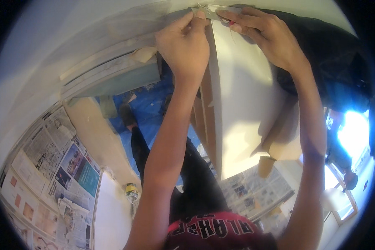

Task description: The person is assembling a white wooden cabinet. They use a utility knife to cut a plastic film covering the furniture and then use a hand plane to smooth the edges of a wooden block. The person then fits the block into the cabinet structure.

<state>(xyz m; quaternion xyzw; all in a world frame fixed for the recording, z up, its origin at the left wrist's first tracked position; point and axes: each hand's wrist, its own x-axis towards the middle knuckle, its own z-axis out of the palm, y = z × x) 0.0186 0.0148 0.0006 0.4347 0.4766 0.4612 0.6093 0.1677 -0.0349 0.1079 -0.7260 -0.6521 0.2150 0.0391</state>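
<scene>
Both arms reach up to the top edge of a tall pale panel (237, 108). My left hand (185, 46) is closed, thumb and fingertips pinching a thin greyish strip (199, 13) at the panel's upper corner. Loose frayed bits stick up beside those fingertips. Just to the right, my right hand (268, 37) is bent over the same edge with its fingers drawn together. A small red spot shows by its thumb and a thin light edge lies under the fingers; what it holds I cannot make out.
Blue sheeting (150, 112) covers the floor under my feet. Newspapers (58, 166) lie on a surface at the left, and more newspaper (254, 191) at the right. A tin (131, 192) stands near my leg. Dark sheeting (321, 54) hangs at the right, near a bright window (354, 135).
</scene>
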